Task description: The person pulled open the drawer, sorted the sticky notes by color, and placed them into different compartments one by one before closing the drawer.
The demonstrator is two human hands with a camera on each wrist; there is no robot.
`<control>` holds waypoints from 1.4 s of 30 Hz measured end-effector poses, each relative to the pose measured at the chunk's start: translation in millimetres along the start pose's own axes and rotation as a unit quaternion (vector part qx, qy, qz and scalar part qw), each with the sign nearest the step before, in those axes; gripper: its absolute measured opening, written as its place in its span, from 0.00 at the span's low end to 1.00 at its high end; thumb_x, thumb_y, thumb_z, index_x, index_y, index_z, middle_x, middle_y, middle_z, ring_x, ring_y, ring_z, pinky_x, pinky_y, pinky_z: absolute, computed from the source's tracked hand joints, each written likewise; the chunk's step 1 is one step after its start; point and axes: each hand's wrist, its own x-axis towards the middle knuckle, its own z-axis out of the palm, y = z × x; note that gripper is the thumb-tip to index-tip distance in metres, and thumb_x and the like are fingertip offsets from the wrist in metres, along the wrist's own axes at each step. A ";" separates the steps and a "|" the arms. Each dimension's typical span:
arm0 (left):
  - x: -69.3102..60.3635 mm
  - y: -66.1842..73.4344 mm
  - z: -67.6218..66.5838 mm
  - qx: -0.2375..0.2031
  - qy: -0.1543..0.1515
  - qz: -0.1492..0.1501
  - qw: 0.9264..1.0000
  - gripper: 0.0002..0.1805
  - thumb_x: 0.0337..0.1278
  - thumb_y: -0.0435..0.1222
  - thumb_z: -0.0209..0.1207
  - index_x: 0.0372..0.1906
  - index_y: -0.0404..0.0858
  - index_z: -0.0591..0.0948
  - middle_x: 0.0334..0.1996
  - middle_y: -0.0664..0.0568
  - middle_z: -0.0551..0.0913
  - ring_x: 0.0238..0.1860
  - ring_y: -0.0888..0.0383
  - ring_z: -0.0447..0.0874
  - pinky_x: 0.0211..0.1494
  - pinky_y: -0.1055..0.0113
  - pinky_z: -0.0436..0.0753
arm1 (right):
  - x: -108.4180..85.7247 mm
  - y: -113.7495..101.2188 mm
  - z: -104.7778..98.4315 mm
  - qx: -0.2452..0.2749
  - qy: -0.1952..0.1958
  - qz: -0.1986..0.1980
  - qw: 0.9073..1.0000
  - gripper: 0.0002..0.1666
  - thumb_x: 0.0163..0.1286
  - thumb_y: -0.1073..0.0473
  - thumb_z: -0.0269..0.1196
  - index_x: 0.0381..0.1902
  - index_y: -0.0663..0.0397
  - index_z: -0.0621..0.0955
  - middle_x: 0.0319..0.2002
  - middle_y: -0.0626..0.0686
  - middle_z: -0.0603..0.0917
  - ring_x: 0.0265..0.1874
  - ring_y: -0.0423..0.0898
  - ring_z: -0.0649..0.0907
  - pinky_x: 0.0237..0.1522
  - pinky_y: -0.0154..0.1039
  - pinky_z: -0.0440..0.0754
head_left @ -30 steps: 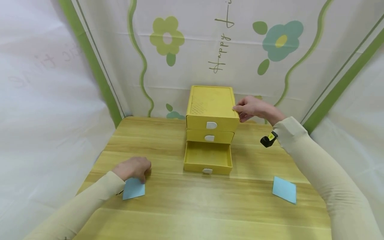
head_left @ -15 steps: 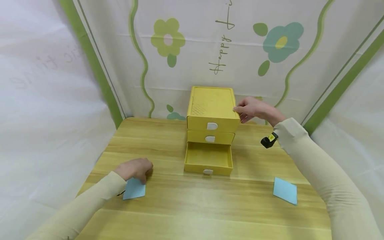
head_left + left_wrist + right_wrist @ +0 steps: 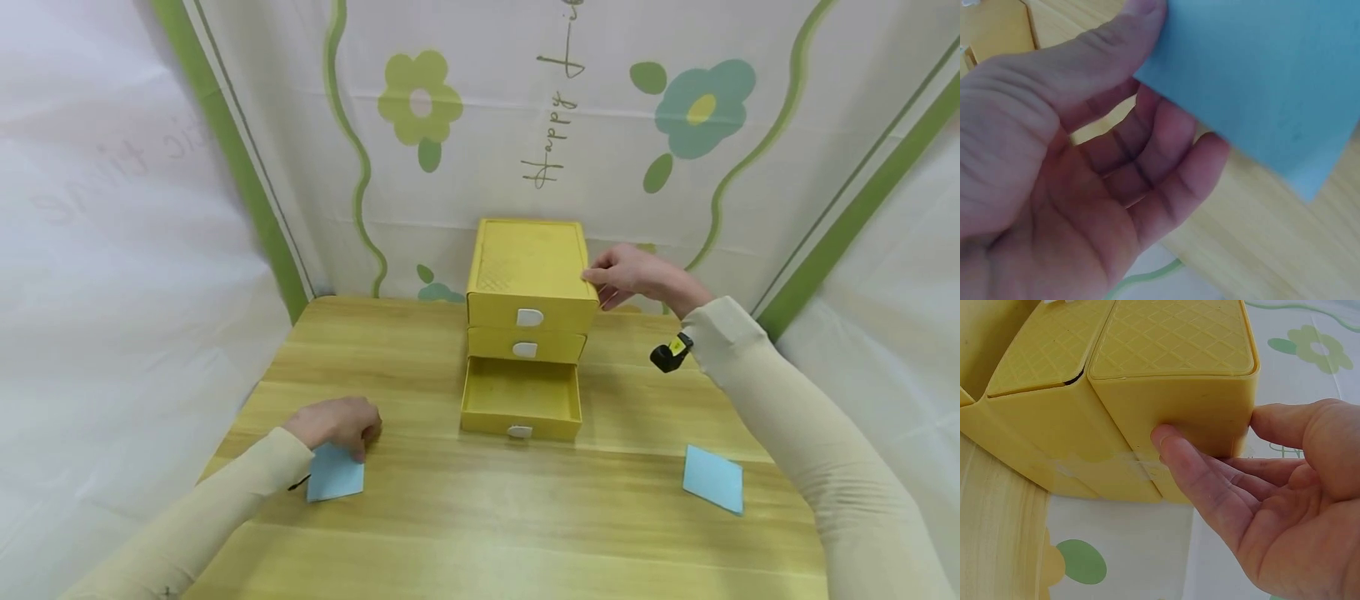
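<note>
A yellow three-drawer desktop organizer [image 3: 532, 254] stands at the back of the table, its bottom drawer [image 3: 487, 421] pulled out with nothing visible inside. My right hand [image 3: 636, 272] touches its right side, thumb at the top edge and fingertips against the side wall, as the right wrist view also shows. At the left, my left hand [image 3: 336, 422] pinches a light blue square of paper [image 3: 334, 477] lying at the tabletop. In the left wrist view the thumb lies on this blue paper [image 3: 1260, 75], with curled fingers partly behind it.
Another light blue paper square [image 3: 712, 480] lies on the right part of the wooden table [image 3: 480, 517]. White fabric walls with printed flowers [image 3: 701, 108] and green strips close in the back and both sides. White tabs [image 3: 529, 317] mark the drawer fronts.
The hands, the organizer and both papers hold their places. Only a slight shift of the head view shows.
</note>
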 end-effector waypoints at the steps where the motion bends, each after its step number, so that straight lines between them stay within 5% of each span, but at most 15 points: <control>1: 0.1 -0.4 -1.0 -0.001 -0.004 0.004 1.000 0.14 0.43 0.30 0.74 0.20 0.41 0.77 0.21 0.57 0.73 0.24 0.61 0.69 0.26 0.70 0.68 | 0.1 -0.1 0.7 0.001 -0.001 0.002 1.000 0.18 0.78 0.53 0.52 0.34 0.63 0.77 0.31 0.60 0.80 0.32 0.51 0.84 0.40 0.43 0.89; 10: 1.4 0.0 -24.2 -0.031 -0.033 0.064 0.997 0.08 0.56 0.28 0.65 0.25 0.40 0.80 0.23 0.58 0.76 0.24 0.64 0.70 0.27 0.74 0.71 | -0.2 -3.3 2.4 -0.003 -0.002 -0.001 1.000 0.19 0.78 0.53 0.51 0.36 0.64 0.77 0.30 0.58 0.80 0.32 0.50 0.84 0.40 0.42 0.89; 18: 1.9 8.2 -50.6 -0.088 -0.018 0.112 0.990 0.08 0.61 0.27 0.61 0.27 0.39 0.78 0.22 0.56 0.75 0.21 0.65 0.70 0.24 0.75 0.71 | 0.2 -3.1 0.5 -0.005 -0.004 -0.004 1.000 0.19 0.79 0.52 0.51 0.36 0.64 0.77 0.30 0.56 0.81 0.34 0.51 0.85 0.40 0.43 0.89; 30: 6.8 33.1 -91.8 -0.096 0.049 0.160 0.981 0.06 0.64 0.30 0.60 0.30 0.39 0.79 0.21 0.55 0.73 0.22 0.64 0.69 0.26 0.74 0.72 | -1.4 -4.8 -1.4 -0.008 -0.002 -0.004 1.000 0.20 0.79 0.52 0.51 0.33 0.63 0.76 0.29 0.56 0.80 0.33 0.50 0.84 0.39 0.42 0.89; 36: 13.8 44.1 -100.1 -0.095 0.093 0.162 0.978 0.07 0.65 0.33 0.60 0.30 0.40 0.78 0.21 0.55 0.71 0.23 0.62 0.69 0.27 0.72 0.72 | 0.2 -5.0 -1.5 -0.004 -0.004 -0.009 1.000 0.20 0.78 0.52 0.51 0.31 0.62 0.75 0.29 0.57 0.79 0.32 0.49 0.84 0.39 0.42 0.89; 42: 28.1 54.0 -102.6 -0.139 0.178 0.154 0.962 0.05 0.67 0.34 0.59 0.33 0.41 0.79 0.24 0.52 0.77 0.26 0.55 0.77 0.28 0.71 0.78 | 0.2 -5.6 -1.7 -0.001 -0.002 -0.009 1.000 0.20 0.79 0.53 0.51 0.30 0.62 0.76 0.30 0.59 0.80 0.33 0.51 0.85 0.43 0.47 0.89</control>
